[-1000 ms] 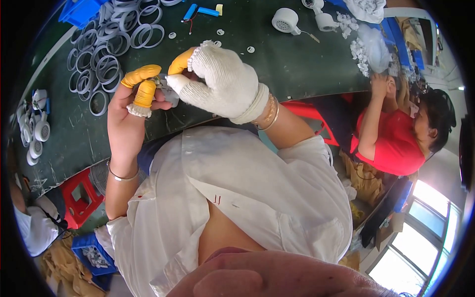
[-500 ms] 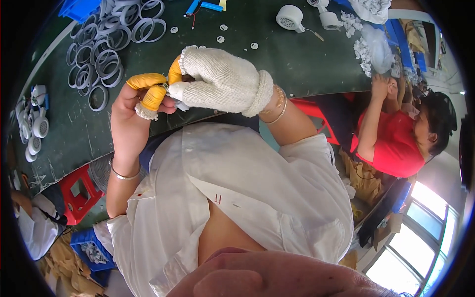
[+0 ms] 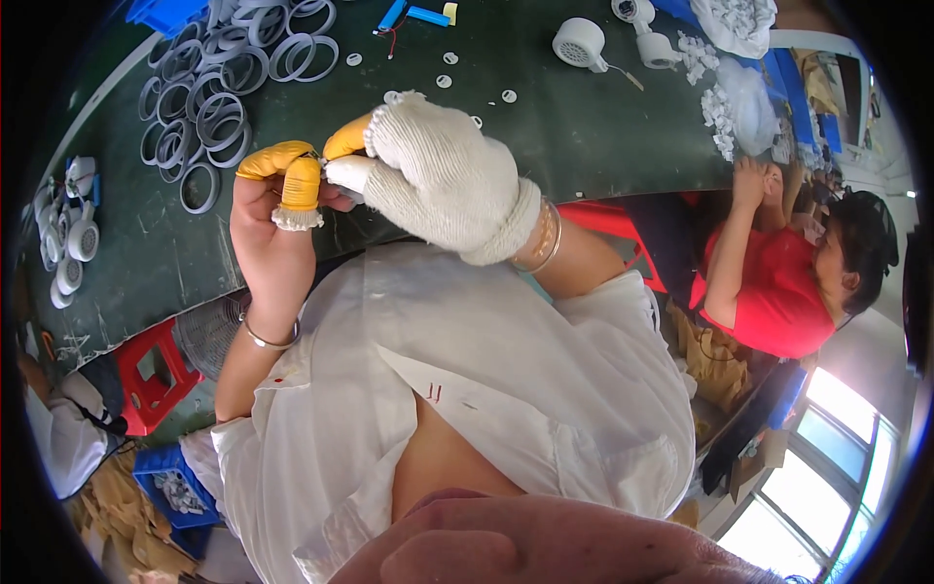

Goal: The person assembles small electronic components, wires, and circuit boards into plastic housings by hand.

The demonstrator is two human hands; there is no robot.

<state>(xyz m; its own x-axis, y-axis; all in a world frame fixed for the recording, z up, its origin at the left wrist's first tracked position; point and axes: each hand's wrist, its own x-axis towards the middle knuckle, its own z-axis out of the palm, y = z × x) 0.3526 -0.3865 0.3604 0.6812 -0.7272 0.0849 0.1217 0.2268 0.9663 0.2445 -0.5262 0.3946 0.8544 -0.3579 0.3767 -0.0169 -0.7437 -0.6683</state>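
Observation:
My left hand [image 3: 270, 238] has yellow covers on its thumb and index finger. Its fingers are closed in a pinch over the dark green table, near the front edge. My right hand [image 3: 443, 175], in a white knitted glove with a yellow-covered fingertip, meets it fingertip to fingertip. Between them is a small greyish-white part [image 3: 352, 196], mostly hidden by the fingers, so I cannot make out its kind. Just beyond my left hand lies a grey ring [image 3: 199, 167], at the near end of a heap of similar rings.
Small white discs [image 3: 444, 82] and blue cylindrical batteries [image 3: 428, 16] lie beyond my hands. A white round-headed device [image 3: 578, 44] sits farther right, with several more at far left. At right, a person in red [image 3: 769, 282] works by white small parts [image 3: 718, 117].
My right hand has tilted, its wrist dropping nearer to me. Both hands remain fingertip to fingertip around the small part. The whole view has shifted slightly.

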